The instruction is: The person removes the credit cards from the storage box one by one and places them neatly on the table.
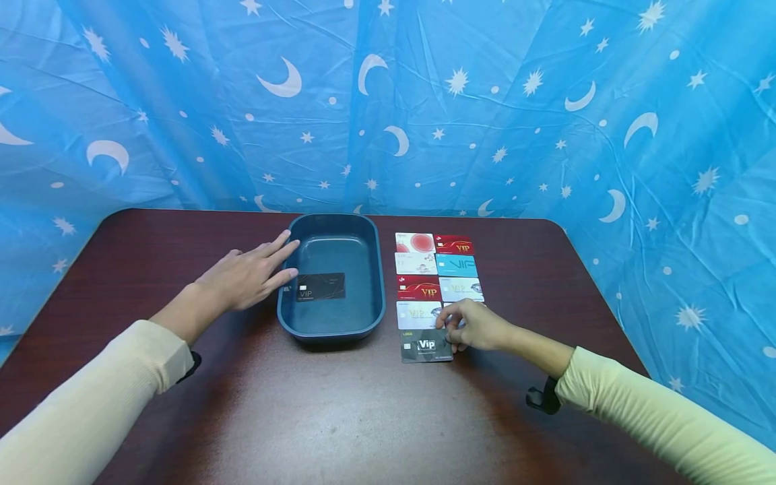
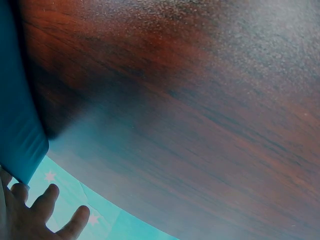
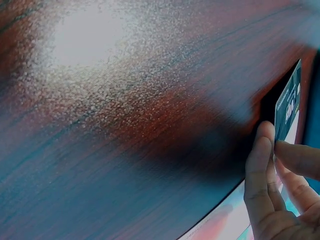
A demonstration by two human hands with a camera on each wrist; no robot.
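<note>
My right hand (image 1: 475,325) pinches the right edge of a dark grey "Vip" card (image 1: 418,350) at the near end of two columns of cards. In the right wrist view the card (image 3: 286,107) stands tilted between thumb and fingers, apart from the wood. Part of a white card beneath that hand is hidden. My left hand (image 1: 242,277), fingers spread and fairly straight, rests at the left rim of a dark blue tray (image 1: 379,269). Inside the tray lies a black VIP card (image 1: 321,286). The left wrist view shows these fingers (image 2: 45,200) beside the tray wall (image 2: 20,110).
Several cards lie beyond the grey one: white "VIP" cards (image 1: 417,314), red cards (image 1: 418,288), a turquoise card (image 1: 456,265) and a white card with a red circle (image 1: 415,242). Everything stands on a dark wooden table (image 1: 339,417). A blue curtain (image 1: 424,87) hangs behind.
</note>
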